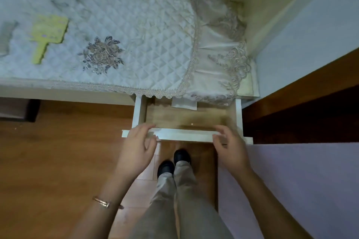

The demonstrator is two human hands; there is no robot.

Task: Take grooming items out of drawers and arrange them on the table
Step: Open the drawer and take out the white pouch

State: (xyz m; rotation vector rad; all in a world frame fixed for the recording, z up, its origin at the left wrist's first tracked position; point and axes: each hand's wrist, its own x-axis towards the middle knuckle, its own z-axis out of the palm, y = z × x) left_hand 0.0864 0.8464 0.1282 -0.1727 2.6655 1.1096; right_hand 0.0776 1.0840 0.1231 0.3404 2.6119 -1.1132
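A white drawer (186, 135) with a wooden bottom stands pulled out from under the table's right end; its visible part holds nothing but a folded paper at the back (184, 104). My left hand (138, 148) grips the left part of the drawer front, fingers over its top edge. My right hand (230, 146) grips the right part the same way. On the table (58, 91), covered by a quilted white cloth, lie a yellow-green hand mirror (47, 35) and a grey comb (5, 38) at the far left.
A lace-edged cloth (219, 52) hangs over the table's right end. A pale wall and a dark wooden panel (303, 91) stand to the right. A lilac surface (301, 180) lies at lower right. My legs and dark shoes (174, 163) are below the drawer on wooden floor.
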